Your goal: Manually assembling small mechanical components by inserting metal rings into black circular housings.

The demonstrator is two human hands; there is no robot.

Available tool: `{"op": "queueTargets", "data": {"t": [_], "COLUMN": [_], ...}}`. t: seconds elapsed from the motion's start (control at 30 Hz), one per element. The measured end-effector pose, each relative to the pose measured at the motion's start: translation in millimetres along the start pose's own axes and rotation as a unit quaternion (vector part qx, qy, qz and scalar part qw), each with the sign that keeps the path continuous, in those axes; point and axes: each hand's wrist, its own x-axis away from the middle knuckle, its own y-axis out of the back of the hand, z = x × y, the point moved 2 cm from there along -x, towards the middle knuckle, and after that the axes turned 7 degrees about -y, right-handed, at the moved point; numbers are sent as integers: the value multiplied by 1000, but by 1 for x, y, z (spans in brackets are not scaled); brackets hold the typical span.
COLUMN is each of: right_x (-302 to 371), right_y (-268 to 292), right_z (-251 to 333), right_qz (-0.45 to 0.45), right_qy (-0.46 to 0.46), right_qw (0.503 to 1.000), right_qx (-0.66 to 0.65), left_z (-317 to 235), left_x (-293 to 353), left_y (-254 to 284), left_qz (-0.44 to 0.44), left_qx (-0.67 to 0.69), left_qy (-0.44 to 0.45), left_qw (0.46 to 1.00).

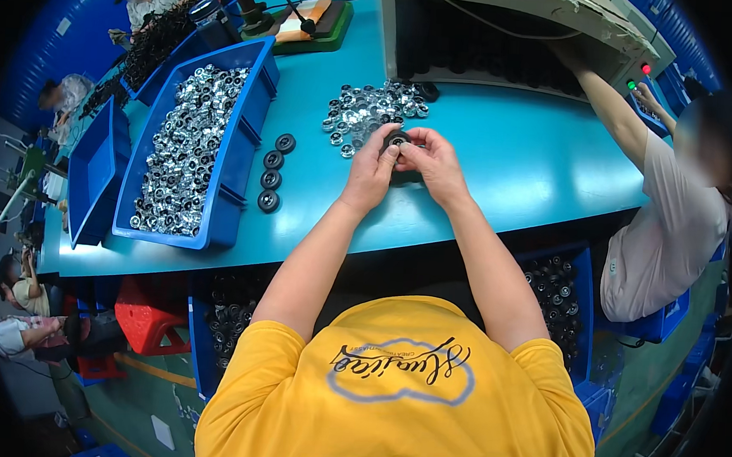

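Between the fingers of both hands, over the table's near side, is a small black wheel with a dark tyre. My left hand grips its left side with thumb and fingers, and my right hand pinches its right side. The fingers cover much of the wheel. Just beyond my hands lies a loose pile of shiny silver wheel hubs. To the left, several black-tyred wheels are lined up in a row. Left of that row stands a tilted blue bin full of silver hubs.
An open-fronted metal cabinet stands on the turquoise table, dark pieces inside; a person at right reaches into it. Blue bins of black parts sit below the table edge. A blue tray and red stool are left.
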Motion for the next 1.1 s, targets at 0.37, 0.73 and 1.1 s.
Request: {"op": "queueTargets", "data": {"t": [0.37, 0.73, 1.1], "right_x": [2, 0, -1], "right_y": [1, -2, 2], "right_z": [-4, -13, -15], "right_qz": [-54, -107, -121], "right_qy": [-29, 10, -4], "right_qw": [998, 993, 985], "right_qx": [22, 52, 119], "left_z": [-9, -16, -12], "left_x": [-2, 1, 1], "left_y": [-1, -3, -2], "left_qz": [4, -8, 20], "left_qx": [-68, -217, -253], "left_qy": [27, -67, -64], "left_qw": [997, 974, 965]}}
